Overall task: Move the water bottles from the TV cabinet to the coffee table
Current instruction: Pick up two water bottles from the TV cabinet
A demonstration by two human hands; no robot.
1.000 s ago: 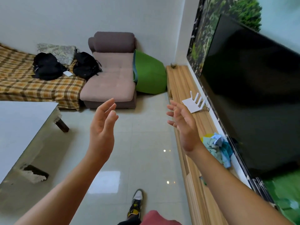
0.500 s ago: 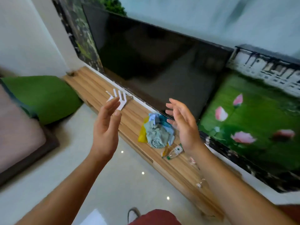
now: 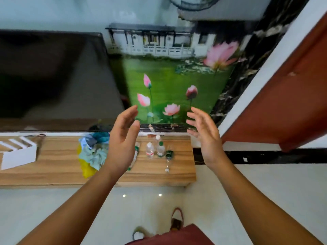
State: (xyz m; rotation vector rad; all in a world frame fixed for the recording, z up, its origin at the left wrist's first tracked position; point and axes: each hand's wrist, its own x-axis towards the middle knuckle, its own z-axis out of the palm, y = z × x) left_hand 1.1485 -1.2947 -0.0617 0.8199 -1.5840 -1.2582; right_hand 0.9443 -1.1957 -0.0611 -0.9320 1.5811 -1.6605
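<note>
Several clear water bottles sit at the right end of the wooden TV cabinet (image 3: 58, 167). A white-capped bottle (image 3: 150, 150) and a green-capped bottle (image 3: 160, 149) stand upright, with another upright bottle (image 3: 156, 138) behind them. One bottle (image 3: 168, 160) lies on its side near the front. A further lying bottle (image 3: 135, 156) is partly hidden by my left hand (image 3: 122, 145). That hand is raised above the cabinet, fingers apart, holding nothing. My right hand (image 3: 203, 137) is also raised and empty, to the right of the bottles. The coffee table is out of view.
A pile of crumpled cloth and a yellow bag (image 3: 92, 154) lies left of the bottles. A white router (image 3: 17, 152) sits at the cabinet's left. The dark TV (image 3: 53, 82) and a lotus mural (image 3: 168, 85) rise behind. A red-brown door (image 3: 292, 96) stands at right.
The view has swung right from the sofa side to face the cabinet's right end, bringing the bottles into view. Both hands stay raised and empty.
</note>
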